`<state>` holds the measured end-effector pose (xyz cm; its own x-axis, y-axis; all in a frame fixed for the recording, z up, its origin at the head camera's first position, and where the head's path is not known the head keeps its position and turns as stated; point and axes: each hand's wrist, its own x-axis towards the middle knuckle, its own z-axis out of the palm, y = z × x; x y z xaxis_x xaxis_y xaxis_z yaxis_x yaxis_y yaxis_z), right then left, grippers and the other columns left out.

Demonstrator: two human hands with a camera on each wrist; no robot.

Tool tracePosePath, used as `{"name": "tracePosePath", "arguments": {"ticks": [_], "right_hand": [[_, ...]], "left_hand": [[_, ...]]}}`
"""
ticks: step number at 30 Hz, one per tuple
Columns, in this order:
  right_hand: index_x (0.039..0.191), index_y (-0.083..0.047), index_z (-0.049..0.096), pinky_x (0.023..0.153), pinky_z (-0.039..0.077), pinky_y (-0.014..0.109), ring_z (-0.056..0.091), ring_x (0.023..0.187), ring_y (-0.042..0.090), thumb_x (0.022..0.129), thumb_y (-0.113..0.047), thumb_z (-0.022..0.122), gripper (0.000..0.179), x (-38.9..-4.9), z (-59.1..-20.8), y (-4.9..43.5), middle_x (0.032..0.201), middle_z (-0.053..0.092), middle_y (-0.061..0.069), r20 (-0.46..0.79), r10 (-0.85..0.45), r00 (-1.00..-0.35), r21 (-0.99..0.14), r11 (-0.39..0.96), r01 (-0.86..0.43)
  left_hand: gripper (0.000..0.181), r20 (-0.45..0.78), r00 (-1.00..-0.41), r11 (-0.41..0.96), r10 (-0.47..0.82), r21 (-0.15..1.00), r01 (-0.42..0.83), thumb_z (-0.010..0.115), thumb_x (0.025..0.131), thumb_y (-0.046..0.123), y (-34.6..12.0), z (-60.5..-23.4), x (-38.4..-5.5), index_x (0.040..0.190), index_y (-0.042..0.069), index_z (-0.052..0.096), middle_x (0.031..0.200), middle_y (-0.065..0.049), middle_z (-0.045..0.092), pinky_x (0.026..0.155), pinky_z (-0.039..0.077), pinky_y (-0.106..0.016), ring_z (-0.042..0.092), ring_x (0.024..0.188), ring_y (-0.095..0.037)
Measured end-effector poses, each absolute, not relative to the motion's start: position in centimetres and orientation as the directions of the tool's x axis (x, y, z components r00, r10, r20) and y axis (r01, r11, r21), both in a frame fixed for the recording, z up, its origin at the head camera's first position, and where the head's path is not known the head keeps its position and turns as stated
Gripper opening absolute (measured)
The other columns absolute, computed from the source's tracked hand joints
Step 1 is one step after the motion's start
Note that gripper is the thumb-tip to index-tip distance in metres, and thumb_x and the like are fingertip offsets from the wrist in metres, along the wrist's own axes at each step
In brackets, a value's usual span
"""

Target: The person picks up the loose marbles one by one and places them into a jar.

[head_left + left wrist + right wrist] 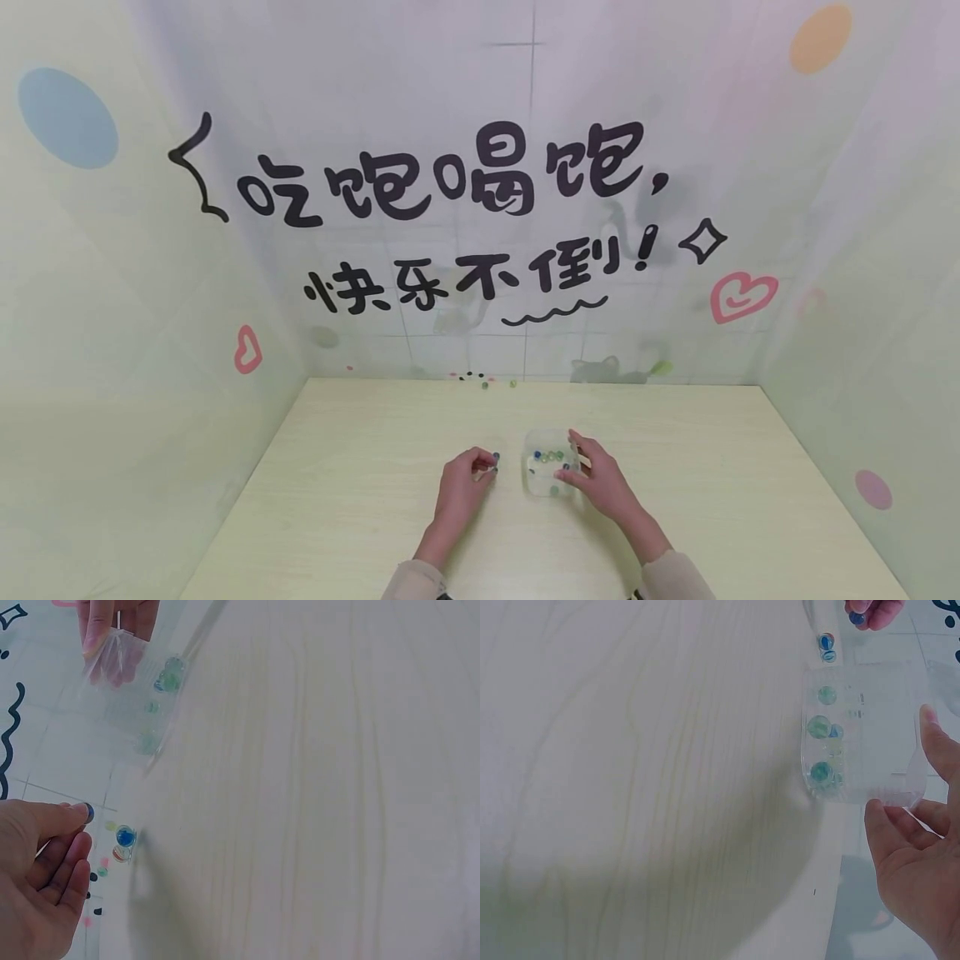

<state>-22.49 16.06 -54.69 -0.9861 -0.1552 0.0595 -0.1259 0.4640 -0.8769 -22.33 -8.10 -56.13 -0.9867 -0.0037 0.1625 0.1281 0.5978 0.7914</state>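
Blue marble (857, 617) was pinched between thumb and fingers of the left hand (463, 482); right hand (600, 477), thumb and fingers parted, gripped a transparent plastic container (885, 750) holding green marbles (820, 727).

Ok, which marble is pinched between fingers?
The dark blue marble in the left hand; the others, like the green marbles in the clear container, are not pinched.

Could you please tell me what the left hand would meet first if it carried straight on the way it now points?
Judging from the left wrist view, the left hand, pinching a dark marble, would probably meet the blue-centred marble just beyond, though depth is hard to judge.
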Motion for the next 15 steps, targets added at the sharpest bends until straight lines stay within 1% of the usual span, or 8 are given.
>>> {"name": "tracePosePath", "arguments": {"ticks": [7, 15], "right_hand": [[0.148, 0.006, 0.037, 0.11, 0.045, 0.053, 0.042, 0.139, 0.045, 0.089, -0.017, 0.074, 0.074, -22.4, -54.6, 16.1, 0.148, 0.046, 0.026, 0.057, -0.156, -0.986, -0.878, 0.462, -0.124], [0.148, 0.006, 0.037, 0.109, 0.045, 0.053, 0.042, 0.139, 0.046, 0.088, -0.016, 0.075, 0.074, -22.5, -54.6, 16.0, 0.148, 0.046, 0.026, 0.061, -0.154, -0.986, -0.879, 0.46, -0.126]], "left_hand": [[0.013, 0.197, -0.98, 0.575, 0.014, 0.8, 0.169, 0.074, 0.085, 0.003, -7.9, -55.5, -22.3, 0.097, 0.008, 0.07, 0.097, -0.003, 0.074, 0.082, 0.058, -0.031, 0.068, 0.09, -0.017], [0.012, 0.195, -0.981, 0.568, 0.018, 0.805, 0.17, 0.074, 0.086, 0.003, -7.6, -55.0, -22.4, 0.096, 0.009, 0.07, 0.093, -0.001, 0.074, 0.085, 0.058, -0.032, 0.068, 0.089, -0.015]]}}
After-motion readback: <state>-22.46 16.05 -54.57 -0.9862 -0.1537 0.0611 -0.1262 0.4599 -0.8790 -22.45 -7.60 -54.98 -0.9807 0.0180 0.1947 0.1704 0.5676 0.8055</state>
